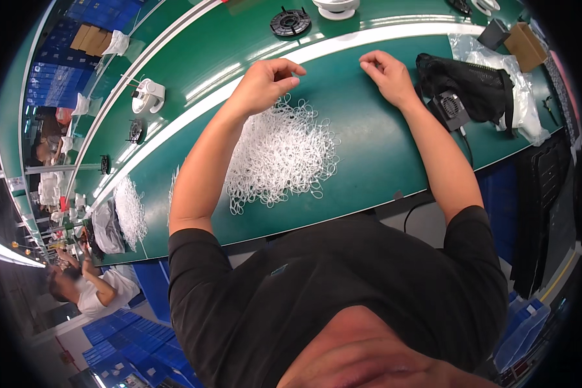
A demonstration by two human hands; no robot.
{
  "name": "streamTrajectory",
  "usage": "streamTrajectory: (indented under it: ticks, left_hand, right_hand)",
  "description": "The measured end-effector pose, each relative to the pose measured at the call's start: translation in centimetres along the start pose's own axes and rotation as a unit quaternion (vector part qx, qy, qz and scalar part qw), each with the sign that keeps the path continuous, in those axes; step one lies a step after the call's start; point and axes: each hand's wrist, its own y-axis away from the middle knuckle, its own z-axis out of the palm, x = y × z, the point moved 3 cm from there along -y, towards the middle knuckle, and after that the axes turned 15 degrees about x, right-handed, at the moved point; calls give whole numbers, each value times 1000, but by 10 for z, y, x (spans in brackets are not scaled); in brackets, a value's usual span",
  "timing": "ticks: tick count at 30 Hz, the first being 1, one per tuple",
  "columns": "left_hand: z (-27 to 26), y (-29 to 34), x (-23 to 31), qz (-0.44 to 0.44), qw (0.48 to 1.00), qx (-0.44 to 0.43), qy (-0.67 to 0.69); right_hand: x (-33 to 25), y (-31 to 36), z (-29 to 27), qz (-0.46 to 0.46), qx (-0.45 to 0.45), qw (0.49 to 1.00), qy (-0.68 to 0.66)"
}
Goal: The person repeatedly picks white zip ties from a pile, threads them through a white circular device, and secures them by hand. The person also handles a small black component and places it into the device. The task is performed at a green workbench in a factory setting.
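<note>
Left hand point(265, 85): twelve o'clock, fingertips narrowly parted
Right hand point(389, 76): one o'clock, grip I can't tell
White loops point(283, 155): left hand's six o'clock

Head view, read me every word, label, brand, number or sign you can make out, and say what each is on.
No text here can be read.
Black shirt: small teal mark on the chest, too small to read.
Blue bins, lower left: pale patches, possibly labels, too small to read.
Heap of white loops: no legible lettering.
Dark device with round grille: no legible lettering.
</note>
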Motion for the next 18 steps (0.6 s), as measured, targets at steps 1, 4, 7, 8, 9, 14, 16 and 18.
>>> streamTrajectory:
  ticks: [1,4,7,8,9,14,16,18]
  left_hand:
    - [-2,4,1,-23,999,11,32]
    - [-16,10,-5,-38,996,40,75]
    - [-19,10,-7,-46,991,18,125]
    - [-24,15,-8,-53,989,22,133]
    - [-31,21,-5,-65,990,13,126]
    - [-68,37,-35,-123,972,56,194]
    - [-84,43,-53,-140,954,100,246]
    - [-102,50,-68,-164,927,161,297]
  right_hand:
    - [-2,1,0,-18,-1,1000,-3]
    - [4,2,5,-57,-2,998,-25]
    - [0,5,-4,-39,3,999,-15]
    - [-5,5,-5,-40,-4,999,6]
    - [-6,5,-5,-48,-7,999,11]
    - [-12,7,1,-54,-25,998,35]
    - [-15,8,1,-49,-25,998,38]
    - [-15,9,1,-46,-25,998,45]
